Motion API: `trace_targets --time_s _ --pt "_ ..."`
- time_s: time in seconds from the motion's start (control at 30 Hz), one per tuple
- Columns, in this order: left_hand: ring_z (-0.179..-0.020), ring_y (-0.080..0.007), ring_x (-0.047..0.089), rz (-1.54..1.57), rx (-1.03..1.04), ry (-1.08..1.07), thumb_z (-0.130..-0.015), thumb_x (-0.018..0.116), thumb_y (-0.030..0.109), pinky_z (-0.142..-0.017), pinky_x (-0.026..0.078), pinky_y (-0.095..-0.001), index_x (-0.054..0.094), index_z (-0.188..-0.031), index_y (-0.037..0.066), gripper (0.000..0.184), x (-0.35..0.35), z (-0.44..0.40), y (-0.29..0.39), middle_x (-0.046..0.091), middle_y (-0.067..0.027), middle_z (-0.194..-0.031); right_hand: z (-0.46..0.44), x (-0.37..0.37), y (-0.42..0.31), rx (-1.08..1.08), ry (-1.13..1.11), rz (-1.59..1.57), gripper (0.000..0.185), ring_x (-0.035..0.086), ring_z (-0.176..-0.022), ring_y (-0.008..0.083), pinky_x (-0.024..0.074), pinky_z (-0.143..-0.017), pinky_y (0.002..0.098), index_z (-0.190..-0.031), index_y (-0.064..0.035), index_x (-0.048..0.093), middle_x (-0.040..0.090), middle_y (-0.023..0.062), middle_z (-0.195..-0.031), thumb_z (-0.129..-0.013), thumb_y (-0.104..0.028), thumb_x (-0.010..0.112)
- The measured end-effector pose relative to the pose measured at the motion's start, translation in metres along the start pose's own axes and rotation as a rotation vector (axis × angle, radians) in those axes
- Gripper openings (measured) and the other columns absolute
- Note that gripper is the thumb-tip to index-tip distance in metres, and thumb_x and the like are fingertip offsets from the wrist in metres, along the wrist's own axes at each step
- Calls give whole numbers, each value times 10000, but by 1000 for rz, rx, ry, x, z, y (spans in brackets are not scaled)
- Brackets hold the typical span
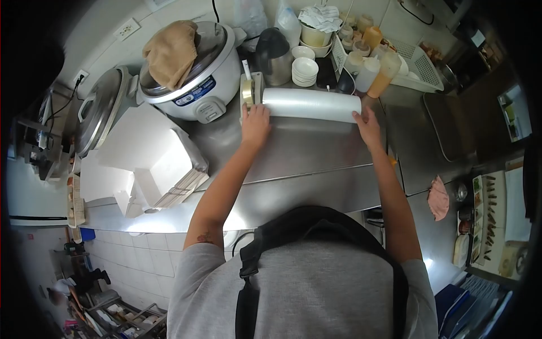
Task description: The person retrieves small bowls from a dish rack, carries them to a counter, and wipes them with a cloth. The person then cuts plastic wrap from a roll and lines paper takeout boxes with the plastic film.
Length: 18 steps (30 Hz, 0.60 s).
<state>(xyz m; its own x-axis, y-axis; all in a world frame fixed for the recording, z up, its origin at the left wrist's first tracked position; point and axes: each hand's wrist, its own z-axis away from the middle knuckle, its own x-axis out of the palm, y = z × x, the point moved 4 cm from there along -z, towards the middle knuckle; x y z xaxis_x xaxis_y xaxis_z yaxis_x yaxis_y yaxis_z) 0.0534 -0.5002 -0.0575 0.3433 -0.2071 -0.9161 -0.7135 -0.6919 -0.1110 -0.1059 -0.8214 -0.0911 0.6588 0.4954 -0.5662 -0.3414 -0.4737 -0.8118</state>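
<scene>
A white, translucent, cylindrical plastic roll [311, 105] is lying on the grey stainless-steel counter [307, 148]. The right hand [368, 127] is touching the roll's right end, thumb and fingers parted. The left hand [257, 125] is bordering its left end, beside a pale tape dispenser with yellowish tape [248, 93]; its grip cannot be determined.

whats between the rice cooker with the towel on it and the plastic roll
In the head view, a tape dispenser sits between them, with the left hand at its near end.
</scene>
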Motion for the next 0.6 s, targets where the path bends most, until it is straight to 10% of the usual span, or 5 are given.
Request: trace_targets --time_s 0.6 --pt "-922 -213 554 228 -65 176 -724 760 268 -918 371 -445 634 -985 142 316 3 -51 -7 574 -8 -885 -89 29 29 217 -333 -373 550 547 -975 191 396 -909 312 -1137 11 564 604 97 -1050 -972 -501 447"
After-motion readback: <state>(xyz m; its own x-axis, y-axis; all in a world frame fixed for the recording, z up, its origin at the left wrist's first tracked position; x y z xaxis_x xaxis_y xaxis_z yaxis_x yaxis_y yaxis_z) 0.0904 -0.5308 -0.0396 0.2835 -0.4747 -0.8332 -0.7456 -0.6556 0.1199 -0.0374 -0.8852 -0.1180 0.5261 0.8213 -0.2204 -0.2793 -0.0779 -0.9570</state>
